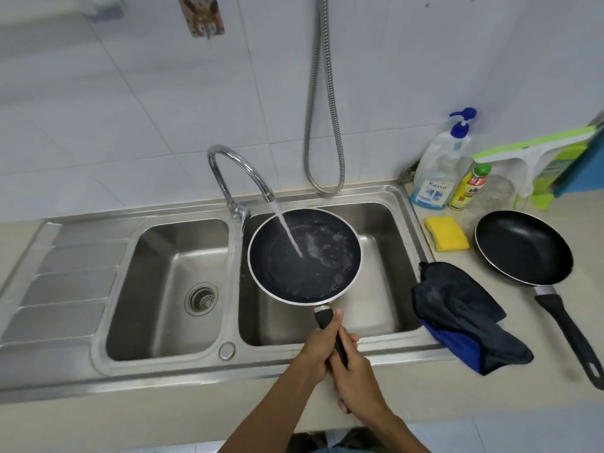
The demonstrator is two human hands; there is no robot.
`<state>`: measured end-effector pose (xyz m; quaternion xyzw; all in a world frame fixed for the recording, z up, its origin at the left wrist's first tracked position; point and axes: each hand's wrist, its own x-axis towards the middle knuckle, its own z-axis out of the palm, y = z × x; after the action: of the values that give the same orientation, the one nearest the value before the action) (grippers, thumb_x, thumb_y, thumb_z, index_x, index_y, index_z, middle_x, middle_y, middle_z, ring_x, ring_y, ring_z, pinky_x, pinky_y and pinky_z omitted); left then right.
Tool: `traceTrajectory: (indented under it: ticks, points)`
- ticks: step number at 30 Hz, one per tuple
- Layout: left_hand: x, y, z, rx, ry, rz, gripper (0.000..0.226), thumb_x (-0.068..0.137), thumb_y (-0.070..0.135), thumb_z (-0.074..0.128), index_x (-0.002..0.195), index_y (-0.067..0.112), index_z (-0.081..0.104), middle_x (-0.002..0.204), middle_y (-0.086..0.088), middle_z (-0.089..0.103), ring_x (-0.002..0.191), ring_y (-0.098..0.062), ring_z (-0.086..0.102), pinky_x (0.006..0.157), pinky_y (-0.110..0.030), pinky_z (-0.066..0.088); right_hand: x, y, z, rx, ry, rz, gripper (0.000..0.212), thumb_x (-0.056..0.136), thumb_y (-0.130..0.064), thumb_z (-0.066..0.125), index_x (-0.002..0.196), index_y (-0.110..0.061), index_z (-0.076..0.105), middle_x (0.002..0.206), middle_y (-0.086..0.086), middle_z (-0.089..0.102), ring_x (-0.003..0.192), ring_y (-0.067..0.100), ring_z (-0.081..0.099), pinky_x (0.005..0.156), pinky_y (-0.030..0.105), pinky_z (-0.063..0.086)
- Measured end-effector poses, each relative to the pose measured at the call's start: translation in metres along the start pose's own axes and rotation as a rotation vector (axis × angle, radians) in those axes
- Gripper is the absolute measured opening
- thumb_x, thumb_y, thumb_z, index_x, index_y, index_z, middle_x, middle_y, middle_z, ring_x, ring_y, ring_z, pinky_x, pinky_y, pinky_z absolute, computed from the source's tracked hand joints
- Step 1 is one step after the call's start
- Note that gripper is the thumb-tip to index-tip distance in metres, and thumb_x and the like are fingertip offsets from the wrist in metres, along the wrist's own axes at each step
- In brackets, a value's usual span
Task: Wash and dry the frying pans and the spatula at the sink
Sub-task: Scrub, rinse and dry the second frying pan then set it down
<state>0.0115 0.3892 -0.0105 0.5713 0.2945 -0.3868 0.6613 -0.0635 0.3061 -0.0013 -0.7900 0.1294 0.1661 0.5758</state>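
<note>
Frying pan 1 [277,276] is held over the right basin of the 2-basin stainless steel sink [75,256], directly under the spout of the chrome faucet [228,165]. A water stream [287,232] is discharged from the spout and lands near the centre of the pan's dark inner face, where whitish residue is seen. The pan's black handle is gripped by both hands. The left hand [322,343] is wrapped round the handle nearest the pan, with the thumb laid along the top. The right hand [358,380] is closed round the handle end just behind it. The 2 hands are touching.

Frying pan 2 [523,248] is set flat on the surface [523,387] near its right edge, apart from the sink, with its handle pointed toward the near right corner. A yellow sponge [446,233] is placed between the sink's right rim and frying pan 2. A dark cloth [464,315] with a blue underside is draped across the sink's right rim, partly on the surface. At the rear edge of the surface, a pump bottle [439,168], a yellow bottle [465,189] with a green cap and a green-and-white squeegee [536,152] are grouped. A drain strainer [201,299] is fitted in the left basin. A metal shower hose [323,109] is looped on the tiled wall behind the sink.
</note>
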Motion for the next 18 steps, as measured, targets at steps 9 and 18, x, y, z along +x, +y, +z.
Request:
traceTrajectory:
  ticks: [9, 18]
  points:
    - [0.010, -0.002, 0.018, -0.007, -0.120, -0.086, 0.064, 0.086, 0.070, 0.063, 0.070, 0.010, 0.077, 0.085, -0.010, 0.077, 0.083, -0.019, 0.072, 0.093, -0.034, 0.059, -0.003, 0.008, -0.018, -0.190, 0.108, -0.025, 0.063, 0.105, -0.040, 0.041, 0.146, -0.069, 0.003, 0.102, 0.001, 0.073, 0.077, 0.012, 0.069, 0.069, 0.040, 0.060]
    - [0.005, 0.016, 0.035, 0.081, -0.227, -0.068, 0.050, 0.098, 0.049, 0.063, 0.115, 0.003, 0.070, 0.113, -0.009, 0.078, 0.108, -0.023, 0.073, 0.083, -0.029, 0.059, 0.003, 0.020, -0.053, -0.520, 0.163, -0.078, 0.060, 0.106, -0.032, 0.039, 0.160, -0.031, 0.011, 0.093, -0.002, 0.070, 0.071, 0.010, 0.062, 0.062, 0.024, 0.048]
